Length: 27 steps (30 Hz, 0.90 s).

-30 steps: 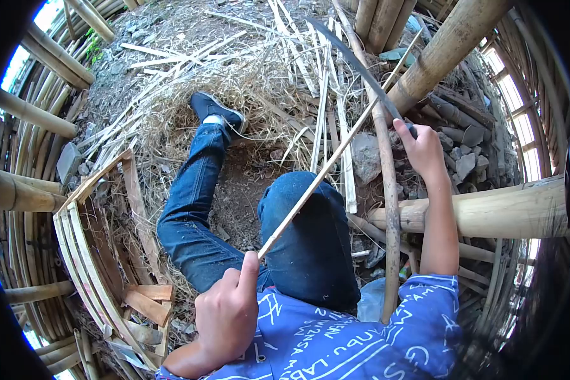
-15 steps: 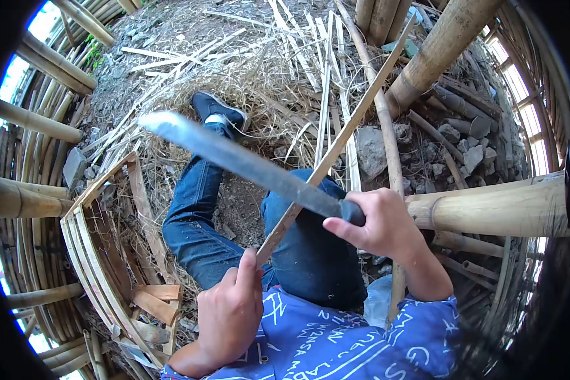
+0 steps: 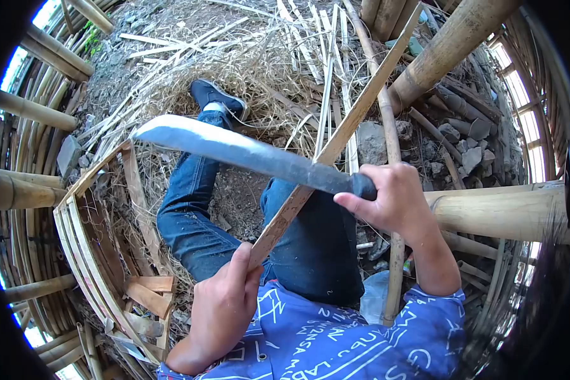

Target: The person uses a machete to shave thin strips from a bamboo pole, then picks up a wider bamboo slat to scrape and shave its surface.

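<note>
A long flat bamboo strip (image 3: 354, 120) runs from lower centre to upper right, slanting across the bent knee. My left hand (image 3: 225, 304) is closed around its lower end, thumb on top. My right hand (image 3: 389, 199) grips the dark handle of a large machete (image 3: 234, 152), whose blade points left. The blade crosses over the strip just left of the handle, above the jeans-clad knee (image 3: 310, 247). Whether the edge touches the strip cannot be made out.
A curved slatted bamboo frame (image 3: 85, 263) lies at the left. Thick bamboo poles (image 3: 500, 212) stand at the right, near grey rocks (image 3: 472, 155). Shavings and thin strips (image 3: 240, 60) cover the ground ahead. A thin pole (image 3: 396, 253) lies right of the leg.
The machete has turned slightly and shows more of its flat side. My right hand has moved a little right and up. The strip's lower end and my left hand have shifted slightly.
</note>
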Motion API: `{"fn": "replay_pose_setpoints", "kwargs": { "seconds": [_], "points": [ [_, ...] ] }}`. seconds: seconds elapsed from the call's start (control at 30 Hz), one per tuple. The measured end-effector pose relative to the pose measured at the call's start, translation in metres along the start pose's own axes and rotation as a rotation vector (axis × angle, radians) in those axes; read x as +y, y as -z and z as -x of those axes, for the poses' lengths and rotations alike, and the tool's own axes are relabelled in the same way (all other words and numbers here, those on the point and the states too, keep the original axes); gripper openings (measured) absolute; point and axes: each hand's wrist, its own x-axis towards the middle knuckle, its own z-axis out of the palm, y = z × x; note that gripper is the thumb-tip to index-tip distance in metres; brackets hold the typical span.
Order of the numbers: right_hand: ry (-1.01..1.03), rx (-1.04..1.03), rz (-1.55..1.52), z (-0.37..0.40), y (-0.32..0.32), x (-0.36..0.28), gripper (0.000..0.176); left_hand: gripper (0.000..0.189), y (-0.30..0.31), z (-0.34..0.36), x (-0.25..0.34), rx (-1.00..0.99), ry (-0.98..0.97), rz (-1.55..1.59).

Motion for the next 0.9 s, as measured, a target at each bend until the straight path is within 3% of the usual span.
{"fn": "replay_pose_setpoints", "kwargs": {
  "seconds": [0.1,0.17,0.67,0.9],
  "points": [
    [-0.004,0.071,0.051,-0.006,0.0,0.016,0.062,0.037,0.001,0.001,-0.002,-0.001,0.005,0.008],
    [-0.159,0.063,-0.011,-0.01,0.005,0.03,0.064,0.037,0.001,0.001,-0.004,-0.002,0.0,-0.002],
    [-0.049,0.139,0.118,-0.015,-0.003,0.046,0.07,0.037,0.007,-0.002,-0.002,-0.033,0.011,0.054],
    [0.063,0.125,0.081,0.002,-0.008,0.006,0.062,0.038,0.013,-0.003,0.005,-0.063,0.02,0.02]
  ]
}}
